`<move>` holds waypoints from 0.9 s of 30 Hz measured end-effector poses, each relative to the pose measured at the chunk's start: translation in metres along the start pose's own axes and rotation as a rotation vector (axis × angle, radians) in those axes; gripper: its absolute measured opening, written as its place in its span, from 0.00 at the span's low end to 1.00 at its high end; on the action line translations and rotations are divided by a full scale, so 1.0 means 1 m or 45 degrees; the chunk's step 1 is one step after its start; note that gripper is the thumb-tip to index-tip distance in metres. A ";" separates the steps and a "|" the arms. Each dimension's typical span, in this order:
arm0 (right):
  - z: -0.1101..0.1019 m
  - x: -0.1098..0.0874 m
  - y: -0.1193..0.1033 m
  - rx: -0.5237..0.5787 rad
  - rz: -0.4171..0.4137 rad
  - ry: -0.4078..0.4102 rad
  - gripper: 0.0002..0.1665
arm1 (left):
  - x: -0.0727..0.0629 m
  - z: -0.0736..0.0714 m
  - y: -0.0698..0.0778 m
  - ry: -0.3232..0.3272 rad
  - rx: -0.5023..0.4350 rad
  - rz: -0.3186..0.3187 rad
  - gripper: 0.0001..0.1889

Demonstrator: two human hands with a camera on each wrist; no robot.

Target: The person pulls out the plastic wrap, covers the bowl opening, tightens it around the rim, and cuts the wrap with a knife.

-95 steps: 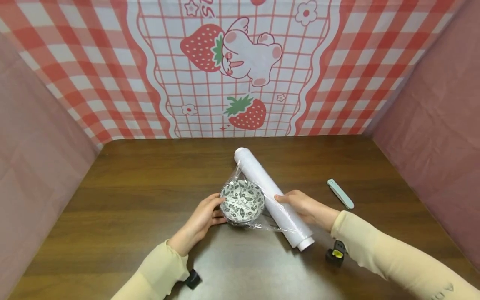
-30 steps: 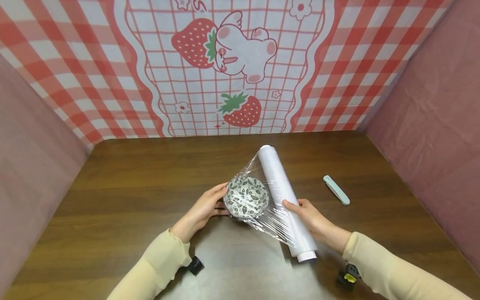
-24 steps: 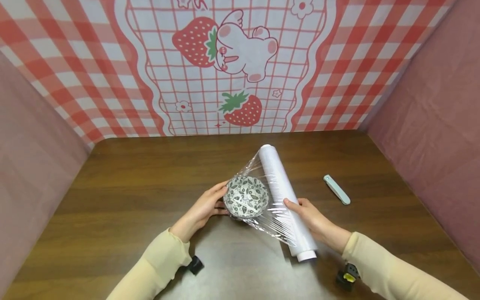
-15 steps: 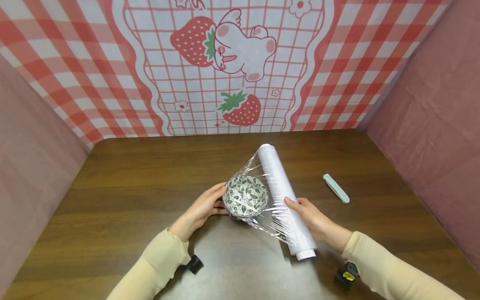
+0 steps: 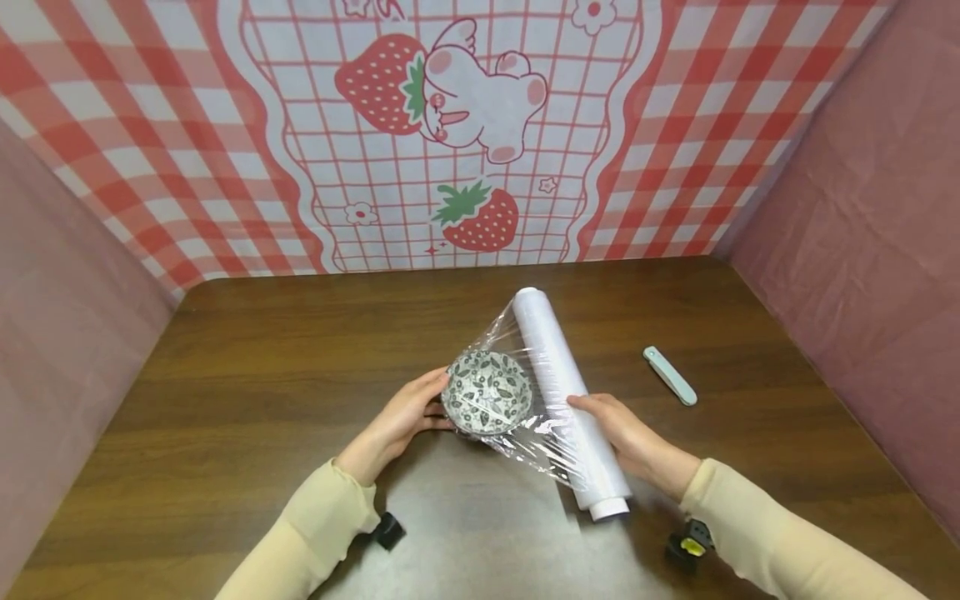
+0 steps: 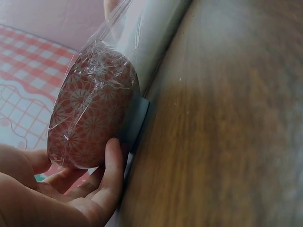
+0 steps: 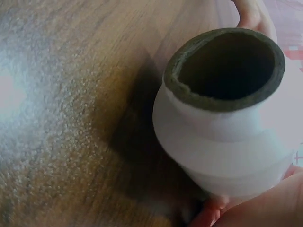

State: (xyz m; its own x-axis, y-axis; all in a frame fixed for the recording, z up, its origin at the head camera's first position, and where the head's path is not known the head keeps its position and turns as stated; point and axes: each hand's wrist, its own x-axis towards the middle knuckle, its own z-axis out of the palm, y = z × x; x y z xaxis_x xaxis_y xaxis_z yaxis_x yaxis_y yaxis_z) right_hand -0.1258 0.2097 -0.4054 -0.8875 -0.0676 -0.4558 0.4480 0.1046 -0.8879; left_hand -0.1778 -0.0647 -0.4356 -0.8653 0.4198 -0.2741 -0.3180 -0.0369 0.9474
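A small bowl (image 5: 487,393), white with dark leaves inside, stands just left of centre in the head view. Its outside (image 6: 94,104) has a reddish flower pattern in the left wrist view. My left hand (image 5: 401,417) holds it from the left, thumb at the rim and fingers against the lower side. Clear cling film (image 5: 534,450) covers the mouth and stretches right to the white cling film roll (image 5: 551,350), which lies slanted on the table. My right hand (image 5: 633,433) grips that roll, thumb on top. The roll's open cardboard core (image 7: 227,106) faces the right wrist camera.
A pale blue folded knife (image 5: 670,375) lies on the brown wooden table (image 5: 285,350), right of the roll. A red and white checked cloth (image 5: 480,167) hangs along the back edge. Pink cloth walls (image 5: 840,217) stand at both sides.
Since the earliest frame the roll has shifted right and swung steeper, and the film between it and the bowl has spread taut. In the last second both hands keep nearly the same place.
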 end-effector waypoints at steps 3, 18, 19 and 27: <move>0.000 0.002 0.000 0.006 -0.022 -0.028 0.24 | -0.002 -0.002 0.000 0.015 0.001 -0.001 0.25; -0.006 0.002 -0.003 -0.322 -0.034 0.011 0.36 | -0.004 -0.012 -0.004 -0.081 0.033 0.038 0.33; -0.008 0.002 -0.003 -0.354 -0.039 0.013 0.36 | -0.004 -0.012 -0.004 -0.077 0.042 0.025 0.32; -0.044 0.010 -0.015 -0.567 -0.193 0.144 0.27 | -0.008 -0.011 0.003 -0.018 0.104 0.019 0.26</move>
State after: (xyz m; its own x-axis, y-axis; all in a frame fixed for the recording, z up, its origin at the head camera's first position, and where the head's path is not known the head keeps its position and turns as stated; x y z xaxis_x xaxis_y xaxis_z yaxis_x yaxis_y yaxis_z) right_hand -0.1463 0.2506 -0.3939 -0.9565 -0.0090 -0.2917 0.2451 0.5179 -0.8196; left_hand -0.1758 -0.0784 -0.4323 -0.8641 0.4322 -0.2581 -0.2719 0.0308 0.9618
